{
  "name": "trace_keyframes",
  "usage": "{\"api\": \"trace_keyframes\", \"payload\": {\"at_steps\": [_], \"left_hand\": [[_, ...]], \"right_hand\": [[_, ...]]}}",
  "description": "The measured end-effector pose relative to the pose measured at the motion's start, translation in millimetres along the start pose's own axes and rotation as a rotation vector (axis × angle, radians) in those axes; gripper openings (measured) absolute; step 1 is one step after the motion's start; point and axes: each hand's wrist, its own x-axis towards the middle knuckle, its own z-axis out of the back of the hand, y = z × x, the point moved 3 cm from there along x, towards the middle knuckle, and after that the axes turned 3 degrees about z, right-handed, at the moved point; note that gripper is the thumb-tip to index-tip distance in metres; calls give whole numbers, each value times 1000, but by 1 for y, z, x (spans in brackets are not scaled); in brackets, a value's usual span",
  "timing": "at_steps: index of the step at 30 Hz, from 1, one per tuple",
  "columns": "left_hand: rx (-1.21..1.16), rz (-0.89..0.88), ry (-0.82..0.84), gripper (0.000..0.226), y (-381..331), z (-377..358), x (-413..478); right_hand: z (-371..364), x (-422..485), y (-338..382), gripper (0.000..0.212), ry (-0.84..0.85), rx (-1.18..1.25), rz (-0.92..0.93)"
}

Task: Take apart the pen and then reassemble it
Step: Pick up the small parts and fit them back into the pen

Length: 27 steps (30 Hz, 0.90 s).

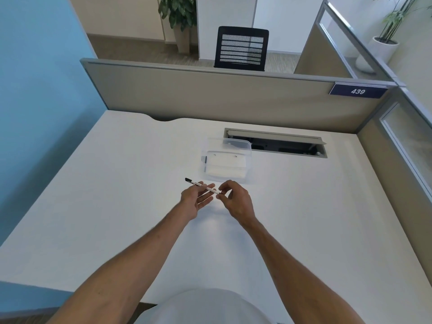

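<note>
A slim white pen [202,184] with a black cap end pointing up-left hangs above the middle of the white desk [117,183]. My right hand [236,200] pinches the pen's right end between thumb and fingertips. My left hand [195,200] is under the pen's middle, palm up, fingers spread and loosely touching the barrel. The pen looks whole; its right tip is hidden by my fingers.
A clear plastic box [226,163] with white contents stands just behind my hands. Behind it is an open cable slot [278,145] in the desk. Grey partition panels [210,94] border the desk at the back and right; a blue wall is on the left.
</note>
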Motion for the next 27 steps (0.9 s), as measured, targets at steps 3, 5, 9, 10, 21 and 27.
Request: {"api": "trace_keyframes", "payload": {"at_steps": [3,5,9,10,21,27], "left_hand": [[5,0,16,14,-2,1,2],[10,6,33,16,-2,1,3],[11,19,43,24,-2,2,4],[14,14,31,25,-1,3,5],[197,-2,8,33,2,11,11],[447,-16,162,27,5,11,8]], "right_hand": [[-1,2,-2,23,4,8,12],[-2,1,-1,18,8,-13,30],[1,-2,0,12,-21,-5,24],[2,-3,0,12,-37,14,14],[23,1,-12,5,-196,405,-172],[36,-1,-22,9,-268,539,-269]]}}
